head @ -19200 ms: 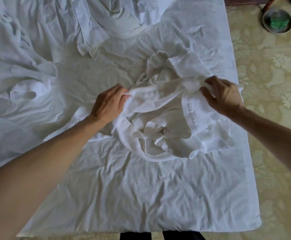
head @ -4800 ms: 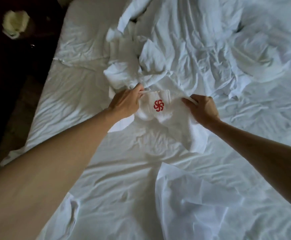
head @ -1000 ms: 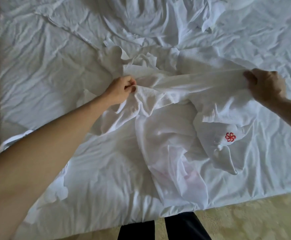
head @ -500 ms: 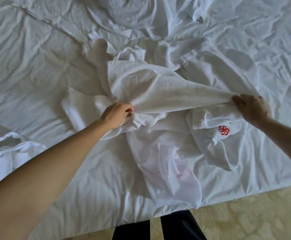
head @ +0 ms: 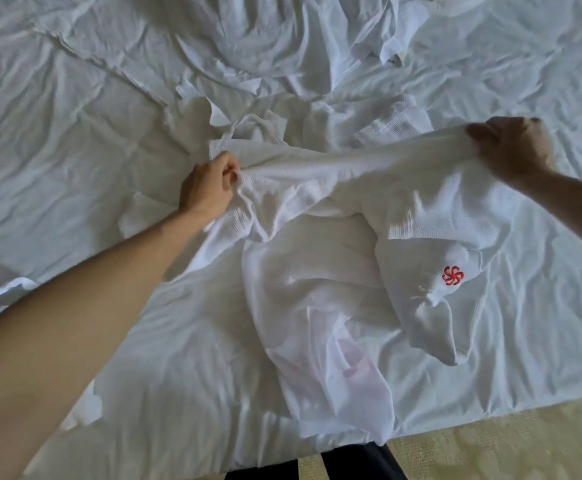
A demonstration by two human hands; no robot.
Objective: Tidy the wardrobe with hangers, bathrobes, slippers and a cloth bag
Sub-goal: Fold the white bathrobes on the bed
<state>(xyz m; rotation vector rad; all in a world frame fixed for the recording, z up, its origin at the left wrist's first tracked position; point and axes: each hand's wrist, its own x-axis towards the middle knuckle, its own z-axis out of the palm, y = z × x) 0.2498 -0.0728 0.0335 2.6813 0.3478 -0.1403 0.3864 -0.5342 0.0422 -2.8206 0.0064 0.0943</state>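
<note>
Two hands stretch a white waffle bathrobe (head: pixel 320 271) over a rumpled bed sheet (head: pixel 74 140).

Left hand (head: pixel 209 190), at frame centre, pinches a fold with curled fingers; right hand (head: pixel 511 147), upper right, grips the far end, pulling the band of cloth taut between them. A red pinwheel logo (head: pixel 452 275) shows right of centre. Patterned beige carpet (head: pixel 507 441) fills the lower right.

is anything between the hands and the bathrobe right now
Nothing visible. Left hand and right hand each already pinch the white bathrobe directly, stretching its edge between them above the bed sheet.
</note>
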